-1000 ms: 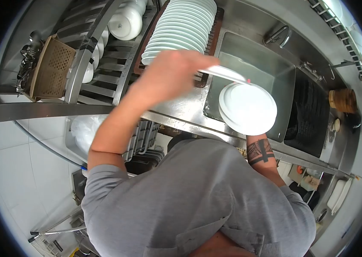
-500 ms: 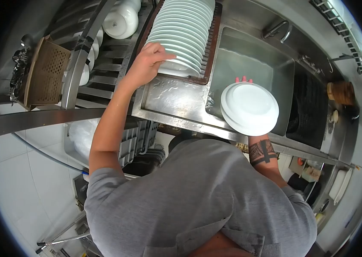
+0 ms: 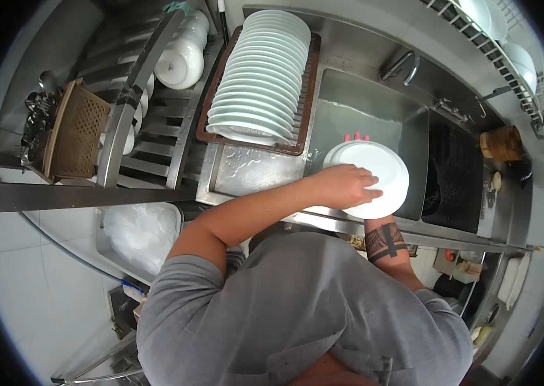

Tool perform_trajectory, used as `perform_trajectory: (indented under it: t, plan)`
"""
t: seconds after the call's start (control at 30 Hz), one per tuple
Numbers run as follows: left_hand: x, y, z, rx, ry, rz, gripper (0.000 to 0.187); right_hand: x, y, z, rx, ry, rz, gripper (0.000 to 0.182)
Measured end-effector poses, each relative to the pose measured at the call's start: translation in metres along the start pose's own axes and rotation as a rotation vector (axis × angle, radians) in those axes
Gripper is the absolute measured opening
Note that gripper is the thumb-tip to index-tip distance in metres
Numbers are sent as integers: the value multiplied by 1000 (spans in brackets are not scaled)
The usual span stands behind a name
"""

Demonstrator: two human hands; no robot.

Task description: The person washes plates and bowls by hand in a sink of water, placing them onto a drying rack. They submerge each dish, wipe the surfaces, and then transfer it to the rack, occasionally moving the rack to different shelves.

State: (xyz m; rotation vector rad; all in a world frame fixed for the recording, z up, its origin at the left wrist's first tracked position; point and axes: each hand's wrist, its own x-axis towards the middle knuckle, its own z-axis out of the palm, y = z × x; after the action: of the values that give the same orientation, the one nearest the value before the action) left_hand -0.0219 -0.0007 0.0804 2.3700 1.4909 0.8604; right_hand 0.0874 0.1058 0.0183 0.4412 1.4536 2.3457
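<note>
My right hand (image 3: 357,137) supports several stacked white plates (image 3: 384,157) from beneath, over the front of the water-filled sink (image 3: 368,106). Only its fingertips show past the far rim; the palm and thumb are hidden below. Across the near left part of the top plate lies my left hand (image 3: 348,186), back upward, with its fingers reaching onto the plate's surface and slightly apart. A row of white plates (image 3: 256,83) stands tilted in a brown rack (image 3: 298,153) to the left of the sink.
A faucet (image 3: 407,67) rises behind the sink, and a dark basin (image 3: 455,167) adjoins it on the right. At left, white bowls (image 3: 180,63) rest on a slatted shelf beside a woven basket (image 3: 81,132) and cutlery (image 3: 35,122). A wire rack (image 3: 497,48) hangs upper right.
My left hand has left the front of the plate row and come right and toward me, onto the top held plate. The right hand keeps holding the plates; the camera view has shifted slightly.
</note>
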Motion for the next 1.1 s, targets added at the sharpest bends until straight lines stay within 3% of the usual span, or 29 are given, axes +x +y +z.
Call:
perform_trajectory:
  t: [0.03,0.1,0.13,0.2,0.27,0.4,0.5,0.63,0.7,0.73,0.8,0.83,0.87,1.0,1.1]
  plan:
    - [2,0,-4,-23,-50,75,39,0,0,2,39,-6,5,70]
    - [4,0,-4,38,-41,120,40,2,-3,8,-1107,104,6,71]
    - [4,1,-3,92,-24,162,41,2,-7,6,-1100,89,6,71]
    - [7,-1,5,116,-29,184,43,2,-20,-5,-1607,103,-268,72]
    - [12,-1,9,224,-35,209,46,6,-29,1,-1609,85,-283,72]
    - [20,-1,4,132,-116,167,54,11,-27,14,-1519,68,-231,70]
    - [30,10,-1,137,-234,119,54,11,-22,21,-1386,69,-192,68]
    - [41,12,-2,224,-226,109,55,8,-13,23,-1088,86,-134,67]
    - [50,-6,-4,221,-68,3,58,-2,-9,26,-839,101,-102,66]
    - [52,-13,-4,220,-76,6,58,-7,-8,27,-586,90,-62,65]
    - [59,-23,-15,263,-94,-232,57,-13,-9,30,195,63,36,64]
    - [60,-34,-24,277,66,-178,53,-14,-8,31,379,44,72,64]
    - [64,-41,-40,279,67,-176,53,-13,-4,33,389,50,69,64]
    - [74,-60,-114,392,384,-19,42,-13,13,44,121,104,3,66]
    - [70,-95,-176,587,474,-131,48,-14,11,49,-395,95,-69,64]
